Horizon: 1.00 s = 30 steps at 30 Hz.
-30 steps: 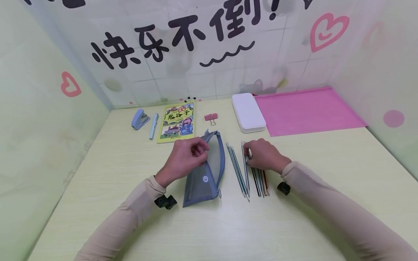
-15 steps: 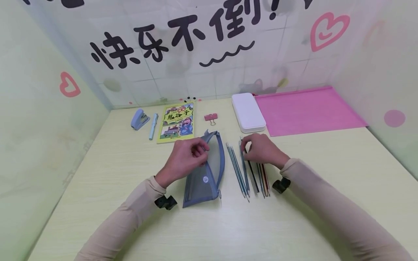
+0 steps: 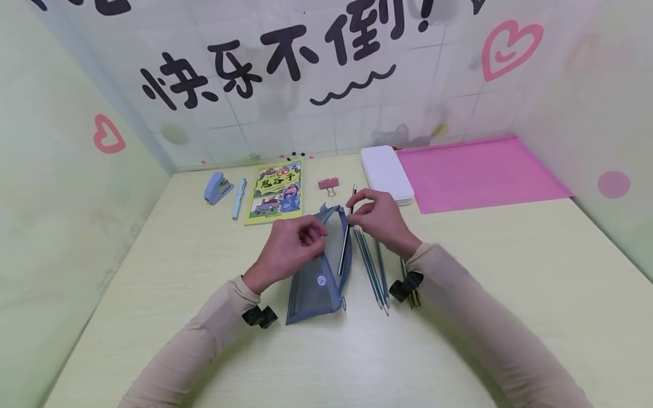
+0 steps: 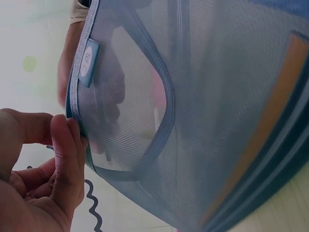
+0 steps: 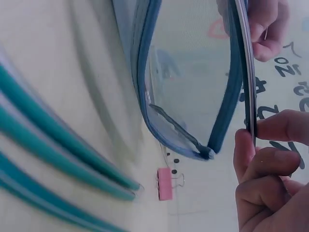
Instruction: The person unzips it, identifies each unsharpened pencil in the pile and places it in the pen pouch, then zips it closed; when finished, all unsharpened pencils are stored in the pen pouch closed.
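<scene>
A blue-grey mesh pencil case (image 3: 310, 292) lies with its zipped mouth gaping in the middle of the table. At the mouth's left edge, my left hand (image 3: 291, 246) pinches the rim, as the left wrist view also shows. Through the mesh there, an orange pencil (image 4: 273, 116) and dark green ones are visible inside. My right hand (image 3: 384, 221) pinches a black pencil (image 3: 344, 246) near its upper end; its lower end points down over the case's opening. Several green pencils (image 3: 371, 269) lie just right of the case. More pencils (image 3: 415, 299) are partly hidden beneath my right wrist.
Along the back stand or lie a blue stapler (image 3: 218, 188), a light blue pen (image 3: 238, 198), a yellow book (image 3: 275, 192), a pink binder clip (image 3: 329, 183), a white box (image 3: 386, 174) and a pink sheet (image 3: 482, 177). Walls (image 3: 56, 187) enclose the table's sides and back.
My right hand has lifted the black pencil from the group on the right and brought it left to the pencil case's mouth. My left hand stays put on the rim.
</scene>
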Each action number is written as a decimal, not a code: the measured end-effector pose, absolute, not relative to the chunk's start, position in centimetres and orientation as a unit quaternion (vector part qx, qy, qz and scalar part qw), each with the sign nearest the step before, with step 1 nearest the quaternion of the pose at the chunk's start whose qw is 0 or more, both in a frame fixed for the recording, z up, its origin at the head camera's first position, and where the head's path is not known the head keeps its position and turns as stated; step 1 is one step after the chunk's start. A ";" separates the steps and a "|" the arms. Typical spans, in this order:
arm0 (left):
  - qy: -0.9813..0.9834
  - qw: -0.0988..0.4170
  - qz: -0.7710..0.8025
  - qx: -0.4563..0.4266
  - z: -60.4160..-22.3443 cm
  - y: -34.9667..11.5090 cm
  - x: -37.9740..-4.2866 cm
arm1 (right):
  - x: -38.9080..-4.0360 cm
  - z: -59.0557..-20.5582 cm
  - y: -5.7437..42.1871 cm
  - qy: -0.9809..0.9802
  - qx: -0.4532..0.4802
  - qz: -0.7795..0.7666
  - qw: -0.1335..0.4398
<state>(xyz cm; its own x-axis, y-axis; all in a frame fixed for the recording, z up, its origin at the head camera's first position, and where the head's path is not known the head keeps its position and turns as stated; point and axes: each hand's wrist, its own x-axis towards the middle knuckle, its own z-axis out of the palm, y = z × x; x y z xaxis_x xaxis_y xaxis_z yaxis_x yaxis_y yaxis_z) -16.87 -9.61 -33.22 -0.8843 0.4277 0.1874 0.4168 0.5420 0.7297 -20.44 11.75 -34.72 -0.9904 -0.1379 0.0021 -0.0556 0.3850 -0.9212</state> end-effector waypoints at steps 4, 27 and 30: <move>0.875 0.006 0.420 0.240 -33.2 -9.7 -16.8 | -20.1 -35.1 10.8 0.832 -0.058 -0.549 0.052; 0.864 0.004 0.445 0.238 -33.2 -9.8 -16.4 | -18.2 -36.3 8.5 0.857 -0.116 -0.488 0.117; 0.865 0.003 0.442 0.239 -33.1 -9.8 -16.3 | -18.4 -36.3 8.6 0.866 -0.122 -0.468 0.125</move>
<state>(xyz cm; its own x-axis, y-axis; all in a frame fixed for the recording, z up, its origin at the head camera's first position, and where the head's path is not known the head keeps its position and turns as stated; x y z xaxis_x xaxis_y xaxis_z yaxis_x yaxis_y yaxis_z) -16.32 -9.84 -33.09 -0.8855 0.4160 0.2069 0.4115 0.4952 0.7652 -18.40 8.56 -36.29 -0.9389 -0.3285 -0.1026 -0.0944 0.5324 -0.8412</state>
